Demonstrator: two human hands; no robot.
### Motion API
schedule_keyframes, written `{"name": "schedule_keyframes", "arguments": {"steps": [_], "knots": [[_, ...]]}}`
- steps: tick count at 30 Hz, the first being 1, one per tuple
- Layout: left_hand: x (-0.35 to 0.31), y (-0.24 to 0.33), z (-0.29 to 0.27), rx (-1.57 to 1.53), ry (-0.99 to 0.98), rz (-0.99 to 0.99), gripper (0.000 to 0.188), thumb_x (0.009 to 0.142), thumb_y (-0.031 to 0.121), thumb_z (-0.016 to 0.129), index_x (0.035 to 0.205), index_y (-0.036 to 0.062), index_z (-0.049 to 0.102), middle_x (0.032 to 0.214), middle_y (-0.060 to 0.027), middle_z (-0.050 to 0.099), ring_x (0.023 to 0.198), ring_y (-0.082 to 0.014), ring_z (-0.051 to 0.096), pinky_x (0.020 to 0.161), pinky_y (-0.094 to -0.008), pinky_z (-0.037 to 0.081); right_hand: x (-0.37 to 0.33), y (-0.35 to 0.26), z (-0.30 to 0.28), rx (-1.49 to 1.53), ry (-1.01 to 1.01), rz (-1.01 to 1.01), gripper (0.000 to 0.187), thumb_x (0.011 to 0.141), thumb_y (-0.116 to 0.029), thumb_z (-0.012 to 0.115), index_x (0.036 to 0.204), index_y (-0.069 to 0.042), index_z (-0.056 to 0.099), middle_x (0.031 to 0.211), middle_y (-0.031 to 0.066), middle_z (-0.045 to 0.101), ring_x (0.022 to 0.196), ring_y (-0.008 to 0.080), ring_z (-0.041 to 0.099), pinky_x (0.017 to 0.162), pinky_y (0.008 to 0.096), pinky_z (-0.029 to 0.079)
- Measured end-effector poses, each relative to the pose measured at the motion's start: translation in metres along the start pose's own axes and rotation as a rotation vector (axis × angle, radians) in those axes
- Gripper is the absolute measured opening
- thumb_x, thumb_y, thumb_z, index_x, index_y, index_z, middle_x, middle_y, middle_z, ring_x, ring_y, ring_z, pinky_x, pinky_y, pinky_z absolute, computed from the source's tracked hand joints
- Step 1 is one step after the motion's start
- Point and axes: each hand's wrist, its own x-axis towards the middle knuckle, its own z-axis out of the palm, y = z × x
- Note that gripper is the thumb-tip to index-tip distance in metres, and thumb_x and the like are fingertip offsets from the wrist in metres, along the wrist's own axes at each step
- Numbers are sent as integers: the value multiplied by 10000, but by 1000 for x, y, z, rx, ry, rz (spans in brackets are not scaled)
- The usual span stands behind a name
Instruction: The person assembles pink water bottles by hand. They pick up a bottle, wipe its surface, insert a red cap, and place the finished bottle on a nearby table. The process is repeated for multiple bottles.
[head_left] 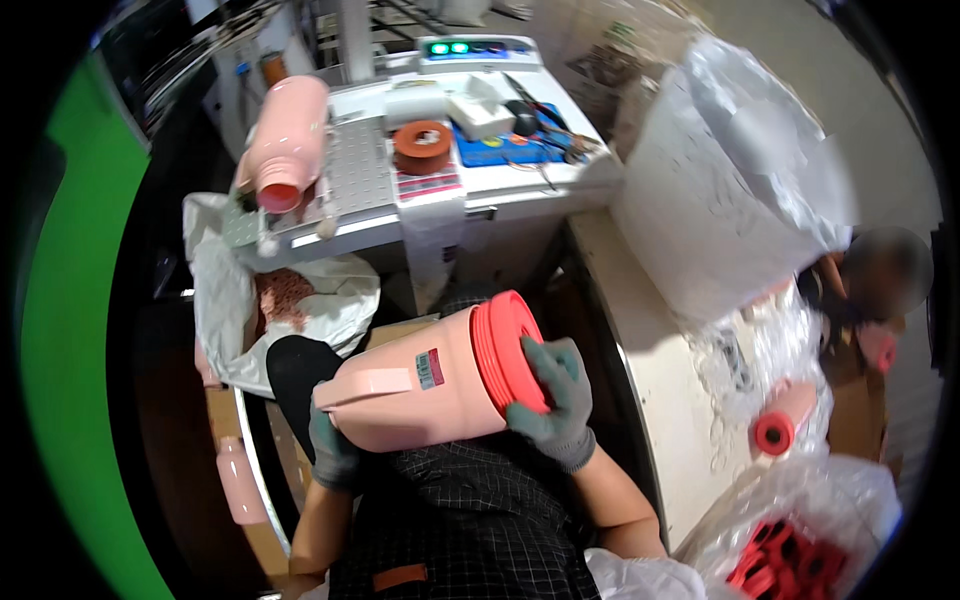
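A pink plastic jug body [410, 385] with a moulded handle and a small label lies across my lap, tilted up to the right. My gloved left hand [332, 445] grips its left end, below the handle. A red threaded ring-shaped cap [508, 350] sits at the jug's right end, its threads still showing. My gloved right hand [557, 395] holds this cap, with the thumb at its lower edge and the fingers bent over its outer face. The far side of the jug is hidden.
Ahead, a white machine [480, 45] with lit displays carries another pink bottle [288, 140], an orange tape roll [422, 147] and a blue tray [510, 148] with tools. White sacks [700, 190] stand right; a bag of red parts [790, 560] sits lower right. A person is at far right.
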Motion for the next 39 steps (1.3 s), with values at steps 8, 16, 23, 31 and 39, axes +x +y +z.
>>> {"name": "schedule_keyframes", "arguments": {"steps": [8,16,23,31,39], "knots": [[-18,-1,26,-201,73,-89,547,1119,504,449,1358,26,567,1285,-96,654,1141,-193,646,998,-370,535,-23,2,-4,18,-52,-74,665,1020,-539,615,1372,24,639,1038,124,623,901,260,582,804,382,499],[-17,25,45,212,178,211,418,1140,374,413,1247,9,588,1189,-79,629,1045,-185,613,945,-340,508,-32,-33,3,83,121,251,580,1043,-437,619,1361,48,642,1012,106,615,896,217,575,810,340,506],[6,98,140,531,161,535,303,1086,263,464,1055,8,624,1003,-45,609,855,-144,563,813,-286,488,-61,18,-12,356,355,654,478,1135,-342,443,1385,23,624,1321,139,698,1198,211,668,1029,358,530],[3,74,159,155,-5,226,452,1077,326,511,1383,-6,534,1160,-70,613,977,-172,608,918,-327,502,-135,84,-125,403,890,796,417,1094,-301,550,1357,17,607,1308,146,664,1202,271,642,1086,426,509],[-5,101,104,916,-165,548,630,869,191,830,1389,4,529,1308,-204,559,1148,-379,600,998,-441,512,-207,137,-300,541,1031,705,314,1030,-293,668,1200,-30,689,1144,123,692,1036,278,677,1012,471,540]]}}
